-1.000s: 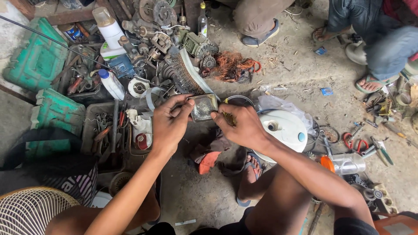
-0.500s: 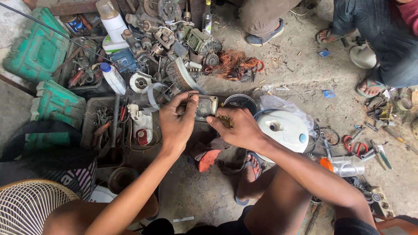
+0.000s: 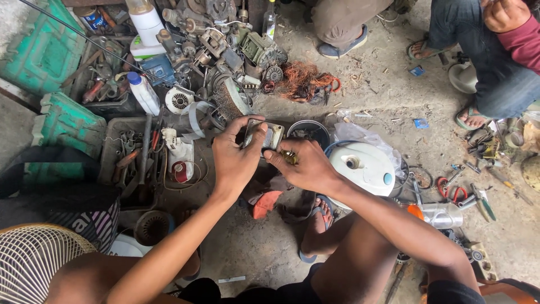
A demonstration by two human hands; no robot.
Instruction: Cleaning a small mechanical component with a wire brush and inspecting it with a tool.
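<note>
My left hand [image 3: 236, 155] grips a small square metal motor part [image 3: 269, 135], thumb and fingers wrapped around its left side. My right hand [image 3: 306, 166] meets it from the right, fingertips pinching a small brass-coloured piece [image 3: 289, 157] against the part's lower edge. Both hands are held above the dirty concrete floor, over my sandalled foot [image 3: 318, 222]. A white round fan housing [image 3: 365, 169] lies just right of my right hand.
Trays of tools and scrap motor parts [image 3: 140, 157] fill the left. A copper wire tangle [image 3: 304, 81] lies ahead, white bottles [image 3: 145, 25] at upper left, a fan grille [image 3: 34, 264] at lower left. Pliers and cutters [image 3: 455, 191] lie right. Two other people's legs [image 3: 489, 62] are at top.
Both hands stay on the metal part; they have shifted slightly lower and the right fingers have closed in on the brass piece at its edge.
</note>
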